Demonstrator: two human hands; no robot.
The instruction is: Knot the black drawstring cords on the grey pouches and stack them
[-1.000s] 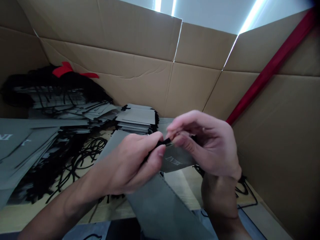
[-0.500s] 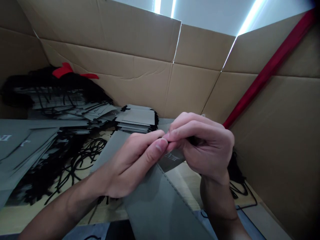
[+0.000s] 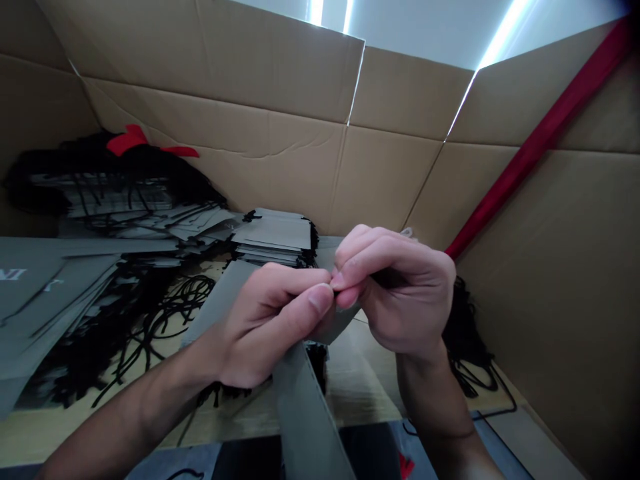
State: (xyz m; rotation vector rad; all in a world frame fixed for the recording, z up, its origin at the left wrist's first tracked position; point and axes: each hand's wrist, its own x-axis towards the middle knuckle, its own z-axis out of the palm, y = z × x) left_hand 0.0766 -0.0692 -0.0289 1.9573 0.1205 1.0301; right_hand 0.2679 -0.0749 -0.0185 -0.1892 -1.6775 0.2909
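In the centre of the head view, my left hand (image 3: 270, 323) is closed, thumb on top, on a grey paper bag (image 3: 310, 413) whose panel hangs down below the fingers past the table's edge. Its thumb and forefinger tips meet those of my right hand (image 3: 400, 290), which is curled with its fingertips pinched together. Whatever lies between the right fingertips is too small and covered to make out. Beneath the hands, black cord ends (image 3: 316, 367) show at a pile of grey bags.
Flat grey bags with black cords (image 3: 165, 307) are heaped at left. A neat stack (image 3: 275, 230) stands at the back centre. More black cord (image 3: 465, 333) lies at right. Cardboard walls (image 3: 280, 147) enclose the table (image 3: 370, 393); a red strip (image 3: 530, 153) runs down the right wall.
The hanging bag panel has swung and turned, now showing narrower and more edge-on. My right hand has shifted slightly left, and the fingertips of both hands stay together.
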